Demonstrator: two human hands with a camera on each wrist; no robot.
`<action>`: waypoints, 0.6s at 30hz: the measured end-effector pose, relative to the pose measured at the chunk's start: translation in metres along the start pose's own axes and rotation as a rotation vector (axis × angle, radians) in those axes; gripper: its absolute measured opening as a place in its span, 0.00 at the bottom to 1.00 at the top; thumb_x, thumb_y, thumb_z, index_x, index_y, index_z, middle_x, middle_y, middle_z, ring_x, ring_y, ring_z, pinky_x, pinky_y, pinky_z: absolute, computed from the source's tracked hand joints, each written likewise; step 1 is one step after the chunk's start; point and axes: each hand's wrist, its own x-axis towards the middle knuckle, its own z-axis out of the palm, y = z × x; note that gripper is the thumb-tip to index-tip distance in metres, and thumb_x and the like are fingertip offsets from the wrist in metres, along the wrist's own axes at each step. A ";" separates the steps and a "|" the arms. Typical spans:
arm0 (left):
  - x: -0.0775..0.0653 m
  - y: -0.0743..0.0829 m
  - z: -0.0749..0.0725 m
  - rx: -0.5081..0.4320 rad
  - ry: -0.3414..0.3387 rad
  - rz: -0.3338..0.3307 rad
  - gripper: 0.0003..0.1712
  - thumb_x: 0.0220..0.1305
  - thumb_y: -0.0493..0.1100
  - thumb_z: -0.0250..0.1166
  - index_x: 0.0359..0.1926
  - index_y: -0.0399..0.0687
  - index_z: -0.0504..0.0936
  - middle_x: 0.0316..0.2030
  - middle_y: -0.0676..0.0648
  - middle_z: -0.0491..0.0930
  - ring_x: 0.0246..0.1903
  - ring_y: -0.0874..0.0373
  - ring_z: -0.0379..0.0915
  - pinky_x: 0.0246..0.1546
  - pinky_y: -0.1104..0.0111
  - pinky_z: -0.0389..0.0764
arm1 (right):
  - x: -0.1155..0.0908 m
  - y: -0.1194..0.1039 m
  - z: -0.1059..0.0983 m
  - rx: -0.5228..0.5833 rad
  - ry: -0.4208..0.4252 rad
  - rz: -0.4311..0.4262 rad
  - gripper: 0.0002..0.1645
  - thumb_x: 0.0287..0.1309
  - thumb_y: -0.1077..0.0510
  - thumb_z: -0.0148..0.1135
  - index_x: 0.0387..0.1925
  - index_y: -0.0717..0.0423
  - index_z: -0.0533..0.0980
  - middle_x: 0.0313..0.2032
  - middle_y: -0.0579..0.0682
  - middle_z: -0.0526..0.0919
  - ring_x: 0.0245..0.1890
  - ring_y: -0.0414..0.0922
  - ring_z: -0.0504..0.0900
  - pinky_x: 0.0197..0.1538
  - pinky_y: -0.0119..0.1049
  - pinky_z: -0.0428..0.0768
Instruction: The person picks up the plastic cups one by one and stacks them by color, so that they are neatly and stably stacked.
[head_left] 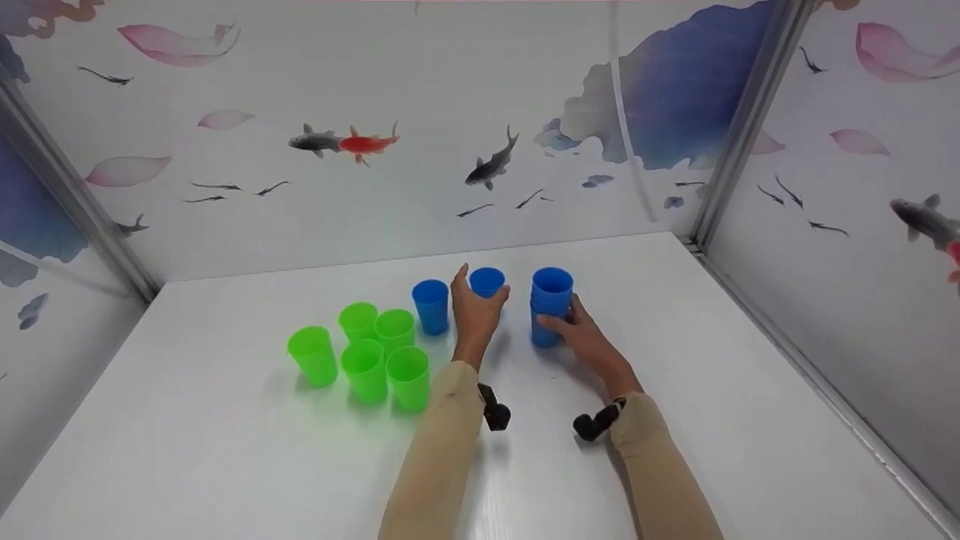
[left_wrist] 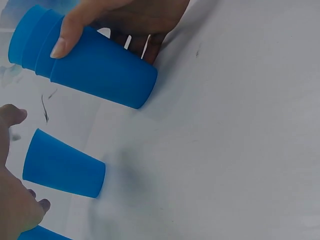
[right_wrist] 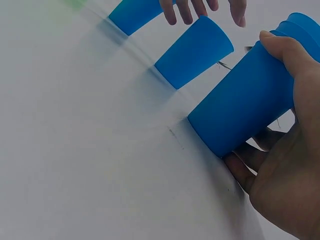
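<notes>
My right hand (head_left: 592, 345) grips a stack of blue cups (head_left: 548, 330), thumb on the near side and fingers round the far side. Three nested rims show on that stack (left_wrist: 100, 65) in the left wrist view. Just left of it, my left hand (head_left: 474, 319) has thumb and fingers spread about the rim of a single blue cup (head_left: 487, 279). In the right wrist view, those fingertips hang right at the rim of this upright cup (right_wrist: 195, 52). Another blue cup (head_left: 430, 309) stands to the left of my left hand.
Several bright green cups (head_left: 364, 371) stand grouped on the white table (head_left: 225, 450), left of my left forearm. Behind the table rises a wall (head_left: 420, 202) printed with fish and petals. Similar panels close off both sides.
</notes>
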 end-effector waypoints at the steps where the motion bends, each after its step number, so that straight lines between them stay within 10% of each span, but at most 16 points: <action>1: 0.001 -0.001 0.000 0.007 0.001 -0.006 0.47 0.64 0.47 0.70 0.77 0.46 0.54 0.76 0.40 0.58 0.75 0.44 0.56 0.75 0.51 0.61 | 0.000 -0.001 0.001 -0.001 -0.002 -0.002 0.78 0.43 0.16 0.61 0.80 0.39 0.28 0.81 0.53 0.37 0.81 0.58 0.37 0.78 0.65 0.41; 18: 0.018 -0.008 0.004 0.048 -0.061 -0.036 0.49 0.64 0.49 0.69 0.77 0.44 0.52 0.76 0.40 0.57 0.75 0.44 0.57 0.75 0.51 0.62 | 0.005 0.001 0.001 0.003 0.012 -0.035 0.72 0.50 0.20 0.61 0.80 0.40 0.31 0.81 0.54 0.40 0.81 0.58 0.40 0.78 0.64 0.43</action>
